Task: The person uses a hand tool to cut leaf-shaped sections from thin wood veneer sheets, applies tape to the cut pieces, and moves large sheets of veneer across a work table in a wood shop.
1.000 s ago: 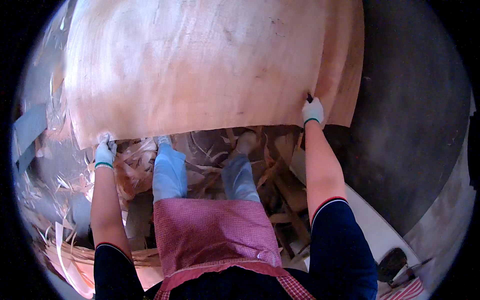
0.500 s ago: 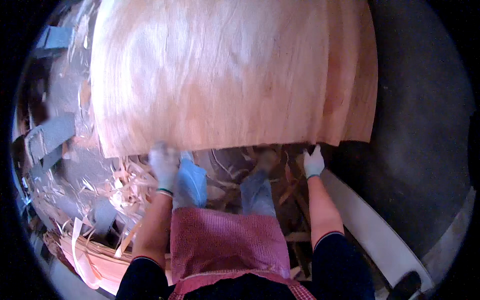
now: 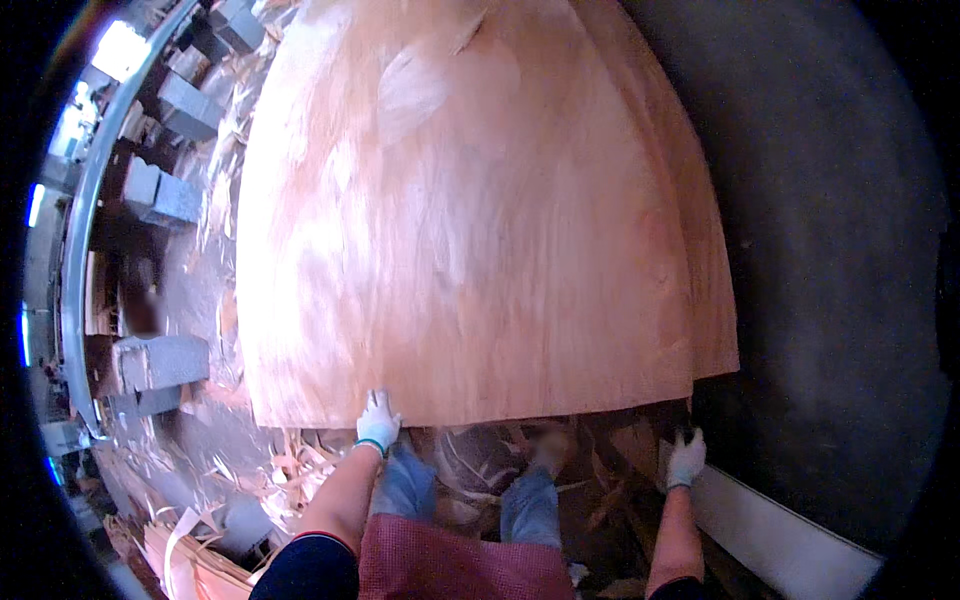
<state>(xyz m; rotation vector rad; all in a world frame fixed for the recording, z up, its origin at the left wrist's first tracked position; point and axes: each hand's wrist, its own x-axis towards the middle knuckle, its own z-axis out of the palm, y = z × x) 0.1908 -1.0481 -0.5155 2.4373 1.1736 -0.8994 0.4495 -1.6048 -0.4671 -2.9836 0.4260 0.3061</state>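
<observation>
A broad, pale reddish wood veneer sheet [image 3: 470,290] lies over other sheets, with a lower sheet [image 3: 716,320] showing along the right side. My left hand [image 3: 378,422], in a white glove with a green cuff, rests at the near edge of the top sheet. Its fingers stretch onto the surface. Just below the near right corner is my right hand [image 3: 686,460], also gloved, its fingers bent in. Something small and dark shows at those fingertips, too unclear to name. A gap separates this hand from the sheet's edge.
Torn veneer strips [image 3: 300,470] litter the floor around my feet and to the left. Grey blocks [image 3: 160,362] line the left side beside a long metal rail [image 3: 85,230]. A long pale board [image 3: 780,530] lies at the lower right, next to dark floor [image 3: 830,300].
The sheets, near edge and both hands sit lower in view, and more of the left side shows. My right hand has moved right, away from the edge; my left fingers now lie on the sheet.
</observation>
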